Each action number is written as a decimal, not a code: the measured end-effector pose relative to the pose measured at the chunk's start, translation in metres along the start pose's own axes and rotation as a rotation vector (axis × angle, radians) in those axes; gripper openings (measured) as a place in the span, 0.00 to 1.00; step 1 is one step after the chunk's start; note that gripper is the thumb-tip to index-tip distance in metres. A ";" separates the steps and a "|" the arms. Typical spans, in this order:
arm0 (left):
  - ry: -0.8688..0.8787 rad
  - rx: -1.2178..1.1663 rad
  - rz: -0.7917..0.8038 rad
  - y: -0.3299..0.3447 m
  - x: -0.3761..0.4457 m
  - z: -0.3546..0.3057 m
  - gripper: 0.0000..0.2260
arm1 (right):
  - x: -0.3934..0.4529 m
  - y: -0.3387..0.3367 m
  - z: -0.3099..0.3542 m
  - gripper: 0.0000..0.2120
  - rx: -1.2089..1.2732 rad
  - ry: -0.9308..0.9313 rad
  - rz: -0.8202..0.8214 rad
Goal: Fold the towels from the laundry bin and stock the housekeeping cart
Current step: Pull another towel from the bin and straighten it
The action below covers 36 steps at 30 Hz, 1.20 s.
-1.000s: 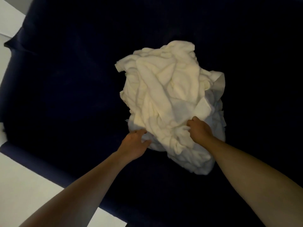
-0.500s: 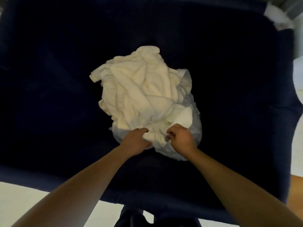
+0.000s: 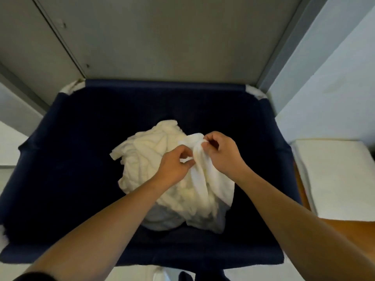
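Left hand [image 3: 175,164] and right hand [image 3: 221,153] side by side, fingers pinching one white towel [image 3: 199,173]. Beneath the fingers, the towel pile [image 3: 150,157] inside the dark blue laundry bin [image 3: 67,151].

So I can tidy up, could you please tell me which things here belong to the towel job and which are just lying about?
Job: towel pinched by left hand and right hand; towel pile; bin.
Lying about: white pad; wooden surface.

Both hands [image 3: 194,157] on towel [image 3: 199,179]
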State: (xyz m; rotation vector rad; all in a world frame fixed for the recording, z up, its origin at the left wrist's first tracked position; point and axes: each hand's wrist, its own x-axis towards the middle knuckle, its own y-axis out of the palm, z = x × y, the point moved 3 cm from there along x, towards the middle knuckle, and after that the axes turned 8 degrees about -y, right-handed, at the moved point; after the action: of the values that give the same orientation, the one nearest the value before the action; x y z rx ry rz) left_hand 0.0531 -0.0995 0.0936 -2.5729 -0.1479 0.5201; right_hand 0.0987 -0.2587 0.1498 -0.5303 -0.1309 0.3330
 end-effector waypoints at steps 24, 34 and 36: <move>0.398 0.255 0.129 -0.118 -0.053 -0.210 0.09 | -0.005 -0.113 0.146 0.31 0.175 -0.158 0.307; 0.437 0.318 -0.126 -0.144 -0.071 -0.198 0.11 | -0.013 -0.101 0.144 0.17 -0.476 -0.076 0.501; 0.406 0.256 -0.259 -0.160 -0.071 -0.196 0.14 | -0.019 -0.096 0.137 0.20 -0.575 -0.011 0.613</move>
State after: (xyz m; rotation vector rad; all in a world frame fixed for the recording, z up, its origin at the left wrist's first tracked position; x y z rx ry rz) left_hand 0.0631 -0.0654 0.3534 -2.3058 -0.2495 -0.0786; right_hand 0.0787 -0.2785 0.3160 -1.1416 -0.0695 0.9095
